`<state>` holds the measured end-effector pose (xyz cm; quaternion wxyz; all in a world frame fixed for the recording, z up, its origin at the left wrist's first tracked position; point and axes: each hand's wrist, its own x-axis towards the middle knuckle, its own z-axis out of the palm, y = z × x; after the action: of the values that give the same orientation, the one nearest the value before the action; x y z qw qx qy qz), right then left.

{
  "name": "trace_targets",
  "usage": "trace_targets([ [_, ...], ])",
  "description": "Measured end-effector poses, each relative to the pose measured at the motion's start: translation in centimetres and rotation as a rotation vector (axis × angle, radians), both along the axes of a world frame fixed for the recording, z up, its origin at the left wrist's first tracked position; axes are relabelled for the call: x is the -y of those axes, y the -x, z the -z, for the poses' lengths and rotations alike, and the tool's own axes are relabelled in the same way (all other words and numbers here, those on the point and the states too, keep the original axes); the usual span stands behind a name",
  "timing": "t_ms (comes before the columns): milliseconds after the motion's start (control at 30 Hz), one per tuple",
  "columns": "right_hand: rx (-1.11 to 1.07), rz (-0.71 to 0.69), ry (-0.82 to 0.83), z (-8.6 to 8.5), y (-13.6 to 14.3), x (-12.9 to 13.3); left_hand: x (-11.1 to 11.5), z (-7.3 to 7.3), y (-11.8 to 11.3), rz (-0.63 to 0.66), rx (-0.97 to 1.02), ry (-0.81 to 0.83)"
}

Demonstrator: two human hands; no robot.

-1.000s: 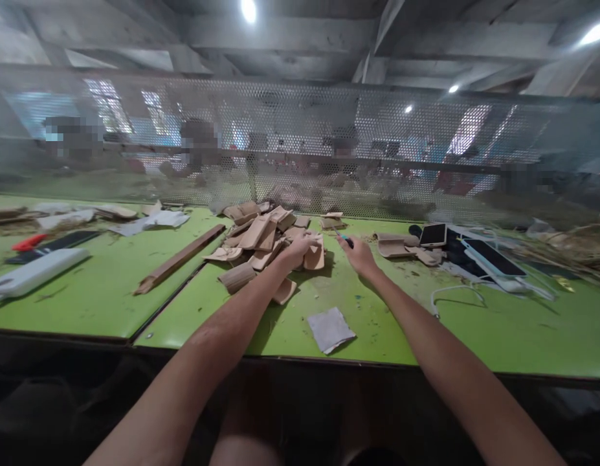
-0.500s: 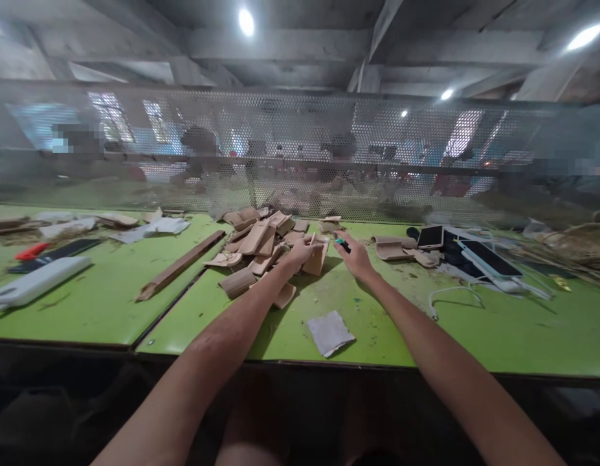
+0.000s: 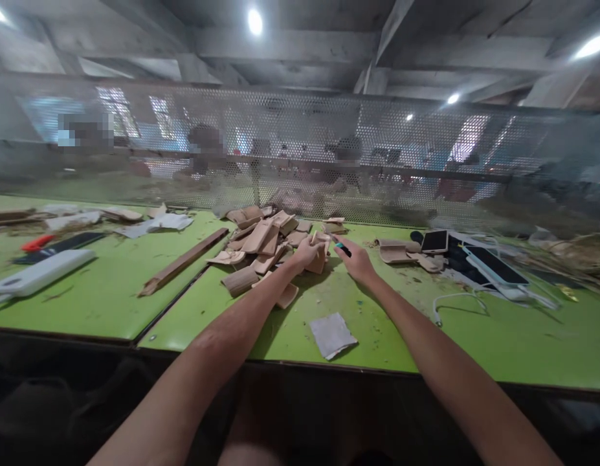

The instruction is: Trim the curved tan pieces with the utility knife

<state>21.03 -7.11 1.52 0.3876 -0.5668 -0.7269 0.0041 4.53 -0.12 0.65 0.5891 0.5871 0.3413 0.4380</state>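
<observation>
Fingers closed, my left hand (image 3: 305, 251) grips a tan curved piece (image 3: 318, 260) at the right edge of a heap of similar pieces (image 3: 259, 237). Just right of it, my right hand (image 3: 354, 257) is wrapped round a small tool with a black and teal handle (image 3: 343, 247); its tip points toward the held piece. A small gap separates the two hands. Nearer the table's front edge lies a grey square of paper or cloth (image 3: 333, 335).
The green table (image 3: 387, 343) also bears a long brown strip (image 3: 183, 262), a white power bank-like object (image 3: 42, 275), a red item (image 3: 37, 243), curved pieces (image 3: 393, 251), phones (image 3: 434, 241) and a white cable (image 3: 457, 296). Behind stands a perforated metal screen (image 3: 300, 168).
The camera view has shifted and tilted slightly. The held piece is now turned differently and shows less of its face beside my left fingers. Both hands keep nearly the same places.
</observation>
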Motion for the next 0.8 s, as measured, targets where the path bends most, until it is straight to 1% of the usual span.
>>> trace_targets([
  [67,0.029,-0.049,0.012,0.0,0.2,0.1,-0.2,0.1,0.1,0.006,-0.031,-0.019],
  [133,0.062,-0.060,0.025,0.0,0.3,0.1,-0.4,0.2,0.2,0.000,-0.051,-0.059],
  [167,0.082,-0.041,0.039,0.1,0.3,0.1,-0.4,0.2,0.2,-0.010,-0.053,-0.086],
  [233,0.127,0.053,0.085,0.1,0.3,0.1,-0.5,0.2,0.1,-0.022,-0.043,-0.136],
  [333,0.198,0.198,0.158,0.2,0.2,0.0,-0.4,0.2,-0.2,-0.004,-0.027,-0.142],
  [400,0.239,0.250,0.182,0.3,0.2,-0.1,-0.4,0.3,-0.4,0.011,-0.017,-0.130],
  [467,0.265,0.271,0.188,0.5,-0.1,-0.2,-0.5,0.4,-0.4,0.010,-0.013,-0.145],
  [567,0.240,0.264,0.147,0.7,-0.9,-0.6,-0.4,0.4,-0.1,0.024,-0.057,-0.185],
  [700,0.135,0.269,0.112,0.9,-2.3,-1.1,0.2,0.1,0.4,0.104,-0.116,-0.206],
  [800,0.094,0.186,0.087,1.0,-2.8,-1.3,0.5,0.0,0.3,0.095,-0.080,-0.235],
])
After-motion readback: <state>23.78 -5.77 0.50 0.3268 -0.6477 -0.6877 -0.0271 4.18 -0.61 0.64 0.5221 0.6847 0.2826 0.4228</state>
